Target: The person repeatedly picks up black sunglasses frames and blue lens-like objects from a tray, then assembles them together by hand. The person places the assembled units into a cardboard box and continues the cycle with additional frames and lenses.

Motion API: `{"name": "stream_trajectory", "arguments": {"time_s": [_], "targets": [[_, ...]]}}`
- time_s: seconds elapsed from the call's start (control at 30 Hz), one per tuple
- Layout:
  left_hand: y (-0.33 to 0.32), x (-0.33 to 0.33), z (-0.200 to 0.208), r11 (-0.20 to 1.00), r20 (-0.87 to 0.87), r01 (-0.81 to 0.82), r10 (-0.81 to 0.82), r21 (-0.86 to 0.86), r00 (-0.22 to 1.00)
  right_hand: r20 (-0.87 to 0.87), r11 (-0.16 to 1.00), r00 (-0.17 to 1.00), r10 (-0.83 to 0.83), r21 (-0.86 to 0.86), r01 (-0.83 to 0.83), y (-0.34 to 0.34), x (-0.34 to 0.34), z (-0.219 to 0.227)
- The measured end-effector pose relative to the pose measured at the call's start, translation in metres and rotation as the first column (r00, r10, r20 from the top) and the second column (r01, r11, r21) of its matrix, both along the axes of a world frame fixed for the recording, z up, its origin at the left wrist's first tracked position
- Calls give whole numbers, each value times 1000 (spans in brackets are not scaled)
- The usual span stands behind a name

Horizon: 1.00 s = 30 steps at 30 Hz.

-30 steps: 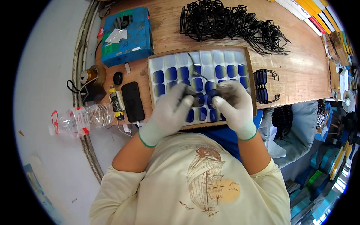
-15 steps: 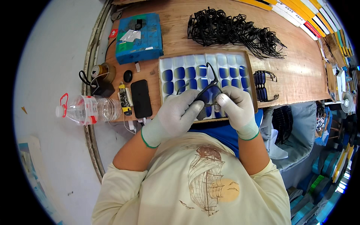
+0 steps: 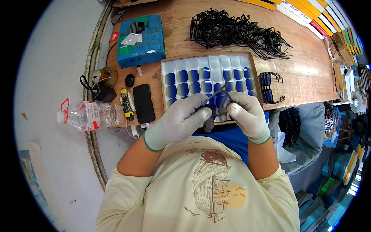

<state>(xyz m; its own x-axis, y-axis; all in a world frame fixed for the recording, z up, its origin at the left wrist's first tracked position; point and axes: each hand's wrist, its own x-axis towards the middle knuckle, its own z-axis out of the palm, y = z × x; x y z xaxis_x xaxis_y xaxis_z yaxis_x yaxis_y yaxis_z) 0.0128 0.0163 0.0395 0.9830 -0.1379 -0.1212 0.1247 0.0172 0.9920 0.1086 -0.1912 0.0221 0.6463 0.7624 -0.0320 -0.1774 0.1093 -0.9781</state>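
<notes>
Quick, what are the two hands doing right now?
Left hand: closed on the glasses frame.
Right hand: closed on the same frame.

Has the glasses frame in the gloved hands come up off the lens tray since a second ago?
Yes. The glasses frame, pinched by the left hand and right hand, has risen off the lens tray toward the person, near its front edge.

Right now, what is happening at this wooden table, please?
A person in white gloves holds a black glasses frame with a blue lens between the left hand and the right hand, just above a tray of blue lenses. A heap of empty black frames lies behind the tray, and a few finished glasses rest on its right. A phone lies to its left.
</notes>
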Motion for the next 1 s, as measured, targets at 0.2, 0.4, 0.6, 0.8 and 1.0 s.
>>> {"name": "stream_trajectory", "arguments": {"time_s": [0.2,0.4,0.6,0.8,1.0], "targets": [[-1,4,-8,975,73,-84,70,204,995,110,948,979,-170,-255,193,5,-6,-5],[-6,5,-25,984,4,-118,118,130,993,137,924,964,-228,-280,259,8,-12,-8],[-2,20,-17,979,-60,-34,47,201,997,382,920,920,-91,-321,224,3,-2,7],[-12,27,-26,958,186,-145,101,246,977,158,925,979,-132,-336,179,6,6,-3],[-25,33,-28,889,287,-267,164,372,944,16,950,997,-81,-300,82,5,21,-20]]}}
